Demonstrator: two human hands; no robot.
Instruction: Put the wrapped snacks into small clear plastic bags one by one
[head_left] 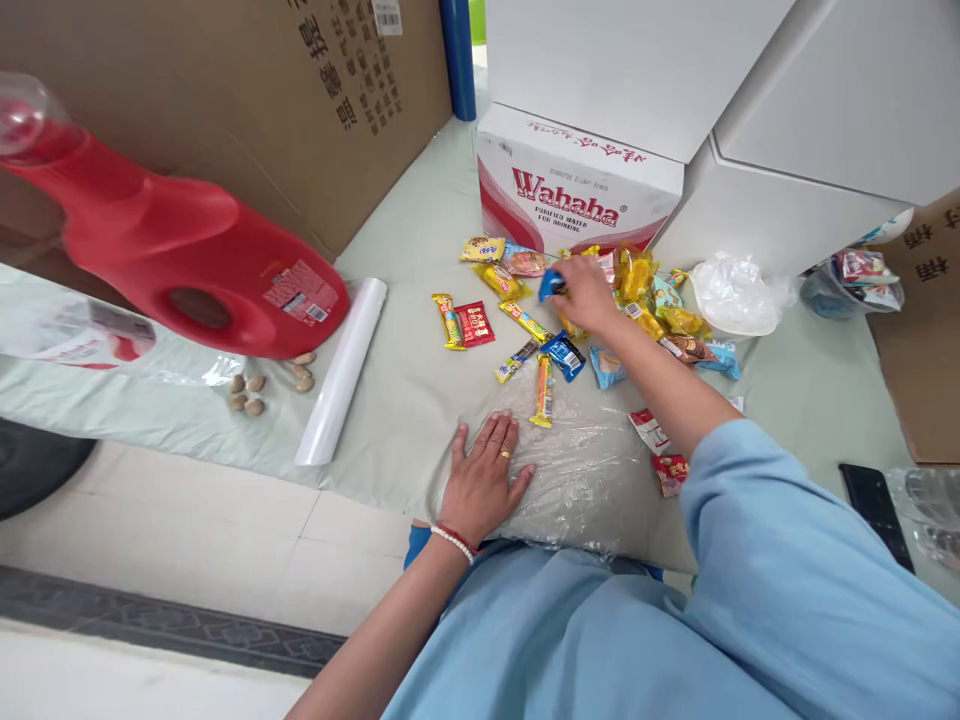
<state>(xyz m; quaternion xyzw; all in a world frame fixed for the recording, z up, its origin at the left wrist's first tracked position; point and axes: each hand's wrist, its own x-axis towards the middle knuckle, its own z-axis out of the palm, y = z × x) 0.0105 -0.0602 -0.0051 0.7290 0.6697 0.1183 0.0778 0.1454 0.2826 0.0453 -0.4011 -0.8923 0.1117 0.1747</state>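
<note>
My left hand (pixel 481 478) lies flat with spread fingers at the near table edge, on the left border of a clear plastic sheet (pixel 585 485). Over the snack pile, my right hand (pixel 585 292) has its fingers closed on a small blue snack packet (pixel 551 285). Just below it lie another dark blue packet (pixel 564 356), a yellow-orange stick packet (pixel 543 390) and a narrow yellow-and-grey one (pixel 517 361). To the left are a red packet (pixel 475 325) and a yellow stick packet (pixel 448 322). Yellow-wrapped snacks (pixel 636 275) sit beyond my hand, which hides part of the pile.
A Wahaha carton (pixel 577 185) stands behind the snacks. A white bowl with a clear bag (pixel 739 290) is at right, and a black phone (pixel 876 515) lies nearer. On the left are a white roll (pixel 341 375), a large red jug (pixel 202 250) and several nuts (pixel 247 393).
</note>
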